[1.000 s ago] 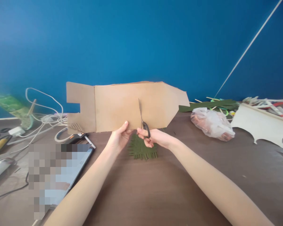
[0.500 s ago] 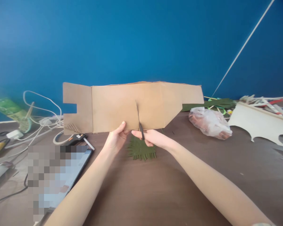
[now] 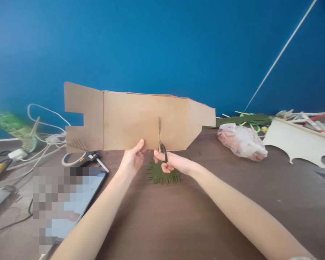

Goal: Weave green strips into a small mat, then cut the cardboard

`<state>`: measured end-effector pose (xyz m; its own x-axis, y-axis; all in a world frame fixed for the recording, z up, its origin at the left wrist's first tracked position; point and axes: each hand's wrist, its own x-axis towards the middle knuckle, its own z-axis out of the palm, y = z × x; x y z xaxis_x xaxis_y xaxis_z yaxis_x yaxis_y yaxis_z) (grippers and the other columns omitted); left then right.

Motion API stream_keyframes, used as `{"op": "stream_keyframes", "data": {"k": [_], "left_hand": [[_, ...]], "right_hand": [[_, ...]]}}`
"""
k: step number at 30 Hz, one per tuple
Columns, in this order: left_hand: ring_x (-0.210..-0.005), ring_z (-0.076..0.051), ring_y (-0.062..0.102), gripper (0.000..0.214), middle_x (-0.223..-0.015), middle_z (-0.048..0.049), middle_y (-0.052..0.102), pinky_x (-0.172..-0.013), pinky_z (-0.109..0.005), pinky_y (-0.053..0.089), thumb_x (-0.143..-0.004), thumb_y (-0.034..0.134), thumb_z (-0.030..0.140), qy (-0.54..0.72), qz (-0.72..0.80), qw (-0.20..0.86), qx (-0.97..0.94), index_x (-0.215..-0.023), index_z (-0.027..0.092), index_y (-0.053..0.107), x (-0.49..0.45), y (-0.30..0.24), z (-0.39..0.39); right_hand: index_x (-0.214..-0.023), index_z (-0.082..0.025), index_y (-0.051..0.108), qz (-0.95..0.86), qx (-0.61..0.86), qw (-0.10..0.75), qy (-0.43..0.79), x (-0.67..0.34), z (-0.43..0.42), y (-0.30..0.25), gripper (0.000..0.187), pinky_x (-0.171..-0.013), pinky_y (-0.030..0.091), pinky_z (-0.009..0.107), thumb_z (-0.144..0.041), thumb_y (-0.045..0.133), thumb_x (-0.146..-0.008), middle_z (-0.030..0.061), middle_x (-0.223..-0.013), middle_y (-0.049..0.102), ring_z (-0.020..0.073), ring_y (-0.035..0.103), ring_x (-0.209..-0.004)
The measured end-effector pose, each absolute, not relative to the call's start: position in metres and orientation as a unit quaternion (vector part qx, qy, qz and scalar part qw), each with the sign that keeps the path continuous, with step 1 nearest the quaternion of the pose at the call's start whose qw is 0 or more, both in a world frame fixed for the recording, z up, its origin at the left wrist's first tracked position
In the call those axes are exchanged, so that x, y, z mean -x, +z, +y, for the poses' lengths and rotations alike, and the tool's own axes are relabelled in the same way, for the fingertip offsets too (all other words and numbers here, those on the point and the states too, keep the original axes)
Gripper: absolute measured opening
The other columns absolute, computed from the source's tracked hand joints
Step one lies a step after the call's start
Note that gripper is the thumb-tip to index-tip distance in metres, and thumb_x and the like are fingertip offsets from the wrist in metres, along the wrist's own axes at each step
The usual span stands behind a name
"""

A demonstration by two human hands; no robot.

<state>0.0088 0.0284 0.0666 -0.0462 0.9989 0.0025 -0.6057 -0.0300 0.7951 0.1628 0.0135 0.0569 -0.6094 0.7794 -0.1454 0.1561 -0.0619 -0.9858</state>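
A long, flattened piece of brown cardboard [image 3: 127,119] stands upright above the table, with a notched flap at its left end and a tapered one at its right. My left hand [image 3: 132,159] pinches its bottom edge, thumb on the near face. My right hand [image 3: 176,161] grips black-handled scissors [image 3: 163,150], thumb through a handle loop. One blade shows on the near face, pointing up from the lower edge; the other is hidden behind the board. Below the hands, a dark green fringed piece [image 3: 164,175] lies on the table.
At left are a glue gun [image 3: 90,157], a phone [image 3: 89,195], tangled white cables [image 3: 52,141] and a green package [image 3: 11,124]. On the right lie a clear plastic bag [image 3: 242,141] with brownish contents and a white scalloped sheet [image 3: 292,141]. A blue wall [image 3: 162,47] rises behind.
The cardboard has swung slightly, its left end nearer and higher and its right end drawn inward. The scissors' handle loop has turned and become more visible. Both hands keep their holds.
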Motion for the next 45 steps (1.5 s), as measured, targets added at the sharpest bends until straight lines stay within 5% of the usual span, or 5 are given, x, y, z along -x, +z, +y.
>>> {"op": "stream_keyframes", "data": {"k": [7, 15, 21, 36, 45], "left_hand": [[-0.065, -0.011, 0.067, 0.029, -0.074, -0.0009, 0.072, -0.062, -0.019, 0.056, -0.076, 0.052, -0.004, 0.677, 0.32, 0.607, -0.264, -0.092, 0.016, 0.066, -0.014, 0.069, 0.027], [-0.079, -0.012, 0.069, 0.018, -0.072, -0.0021, 0.071, -0.08, -0.021, 0.053, -0.082, 0.054, 0.007, 0.732, 0.291, 0.565, -0.244, -0.068, 0.015, 0.061, -0.001, 0.102, 0.034], [-0.105, -0.015, 0.061, 0.022, -0.091, -0.0007, 0.073, -0.098, -0.028, 0.045, -0.087, 0.047, 0.007, 0.774, 0.248, 0.513, -0.278, -0.081, 0.018, 0.064, 0.028, 0.123, 0.037], [-0.066, -0.011, 0.069, 0.025, -0.074, -0.0016, 0.073, -0.079, -0.023, 0.053, -0.087, 0.044, 0.005, 0.713, 0.296, 0.58, -0.261, -0.088, 0.015, 0.066, 0.043, 0.096, 0.049], [-0.067, -0.011, 0.068, 0.028, -0.072, -0.0013, 0.072, -0.074, -0.023, 0.055, -0.089, 0.04, 0.006, 0.701, 0.298, 0.596, -0.254, -0.081, 0.016, 0.066, 0.04, 0.09, 0.05]], "right_hand": [[-0.083, -0.019, 0.05, -0.65, 0.393, 0.277, 0.588, -0.158, 0.012, 0.058, 0.047, -0.045, 0.023, 0.022, -0.065, 0.048, -0.075, -0.0007, -0.066, 0.047, 0.0075, 0.031, -0.051], [-0.105, -0.02, 0.05, -0.682, 0.381, 0.25, 0.572, -0.147, 0.007, 0.036, 0.056, -0.057, 0.037, 0.021, -0.059, 0.063, -0.067, -0.0009, -0.08, 0.05, 0.0088, 0.045, -0.066], [-0.107, -0.02, 0.045, -0.631, 0.374, 0.287, 0.617, -0.145, 0.01, 0.032, 0.057, -0.036, 0.022, 0.019, -0.066, 0.048, -0.074, -0.0023, -0.078, 0.045, 0.0013, 0.037, -0.041], [-0.111, -0.017, 0.047, -0.655, 0.323, 0.371, 0.573, -0.176, 0.031, 0.051, 0.068, -0.034, 0.02, 0.02, -0.07, 0.051, -0.068, 0.0022, -0.085, 0.049, 0.0029, 0.044, -0.043], [-0.112, -0.019, 0.044, -0.656, 0.306, 0.368, 0.584, -0.181, 0.035, 0.046, 0.069, -0.035, 0.02, 0.019, -0.074, 0.044, -0.07, 0.0018, -0.088, 0.047, 0.0027, 0.044, -0.045]]}}
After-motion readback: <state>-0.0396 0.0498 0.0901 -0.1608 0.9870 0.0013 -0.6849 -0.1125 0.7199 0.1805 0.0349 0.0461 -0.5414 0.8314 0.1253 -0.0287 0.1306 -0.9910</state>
